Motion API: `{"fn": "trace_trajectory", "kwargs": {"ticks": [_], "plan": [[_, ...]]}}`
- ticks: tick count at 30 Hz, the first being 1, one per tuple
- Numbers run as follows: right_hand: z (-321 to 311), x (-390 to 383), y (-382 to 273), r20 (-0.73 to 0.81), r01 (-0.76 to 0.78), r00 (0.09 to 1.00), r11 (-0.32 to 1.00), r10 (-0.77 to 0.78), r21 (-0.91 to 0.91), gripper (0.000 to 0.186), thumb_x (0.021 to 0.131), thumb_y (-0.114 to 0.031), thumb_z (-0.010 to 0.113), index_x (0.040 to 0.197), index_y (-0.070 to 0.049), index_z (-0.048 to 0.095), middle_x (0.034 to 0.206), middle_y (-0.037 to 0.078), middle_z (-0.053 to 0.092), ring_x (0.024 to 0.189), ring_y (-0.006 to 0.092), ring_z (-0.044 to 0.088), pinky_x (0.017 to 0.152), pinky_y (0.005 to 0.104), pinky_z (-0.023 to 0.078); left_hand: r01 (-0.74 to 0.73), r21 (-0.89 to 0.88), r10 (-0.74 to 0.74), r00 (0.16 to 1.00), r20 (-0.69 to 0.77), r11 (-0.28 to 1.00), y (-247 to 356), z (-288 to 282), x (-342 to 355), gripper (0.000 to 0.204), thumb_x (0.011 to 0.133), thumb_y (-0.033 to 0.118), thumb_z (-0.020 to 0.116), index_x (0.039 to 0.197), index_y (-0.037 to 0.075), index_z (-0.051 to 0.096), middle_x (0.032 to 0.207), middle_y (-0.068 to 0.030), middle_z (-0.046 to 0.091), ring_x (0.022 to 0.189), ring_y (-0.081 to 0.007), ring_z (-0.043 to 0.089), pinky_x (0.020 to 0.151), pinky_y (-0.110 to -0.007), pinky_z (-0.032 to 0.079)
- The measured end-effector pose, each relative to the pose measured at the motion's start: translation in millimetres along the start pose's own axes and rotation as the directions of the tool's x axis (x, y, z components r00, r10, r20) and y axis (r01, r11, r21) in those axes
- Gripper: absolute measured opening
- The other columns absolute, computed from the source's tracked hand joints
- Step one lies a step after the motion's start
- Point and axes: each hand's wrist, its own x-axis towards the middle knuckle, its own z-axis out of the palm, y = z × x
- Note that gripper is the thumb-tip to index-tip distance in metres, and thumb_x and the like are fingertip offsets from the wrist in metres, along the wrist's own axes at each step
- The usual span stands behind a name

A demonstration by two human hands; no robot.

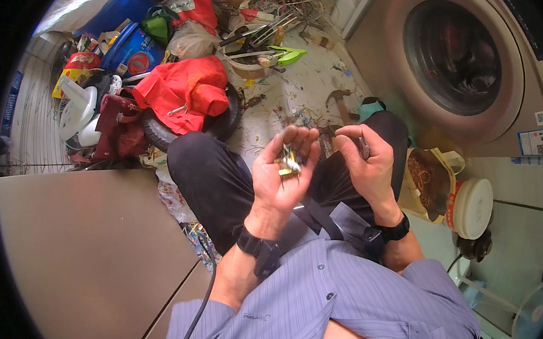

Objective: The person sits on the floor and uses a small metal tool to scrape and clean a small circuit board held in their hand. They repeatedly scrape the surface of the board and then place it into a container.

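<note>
the small loose bits, yellow, white and dark (289,163), lie in the palm of your left hand (271,187), above your lap. its fingers are spread and curled upward, probably so the pieces don't roll off. your right hand (375,168), just beside it, pinches a small dark metal tool (364,148) between thumb and bent fingers, likely for a firm hold; its exact kind you can't tell from here.

the bits are too small and blurred to count. you have one tool, two black wristbands (397,230), and on the floor ahead one claw hammer with a worn handle (341,106). to your left, one bright red cloth item (184,87) lies over one black rubber tyre (235,114), which seems to prop it up. to your right stand one beige-silver front-loading washing machine (380,51) and one round white-lidded bucket (477,208).
</note>
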Motion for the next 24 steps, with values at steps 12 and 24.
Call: {"fn": "trace_trajectory", "kwargs": {"ticks": [12, 24], "plan": [[2.4, -11.9, 0.5, 0.059, 0.070, 0.996, 0.997, -0.071, 0.020, 0.017, 0.087, -0.005, 0.079, 0.102, -0.001, 0.072, 0.089, 0.012, 0.071, 0.078, 0.0215, 0.070, 0.072, 0.0319, 0.055, 0.056, -0.004, -0.054, 0.976, 0.209, 0.998, -16.4, -25.2, 15.1, 0.031, 0.107, 0.018, 0.050, 0.114, -0.002, 0.071, 0.125, -0.0203, 0.071, 0.128, -0.0350, 0.062, 0.111, -0.048, 0.049], [11.3, -0.3, 4.3, 0.120, 0.201, 0.977, 0.949, -0.176, -0.244, 0.031, 0.082, -0.011, 0.081, 0.108, -0.001, 0.069, 0.103, 0.019, 0.069, 0.086, 0.0394, 0.070, 0.074, 0.0434, 0.058, 0.017, 0.132, -0.066, 0.923, 0.379, 0.991, -28.3, -15.4, 23.9, 0.038, 0.108, 0.020, 0.045, 0.128, -0.005, 0.066, 0.137, -0.0224, 0.065, 0.138, -0.0374, 0.052, 0.120, -0.049, 0.040]]}}
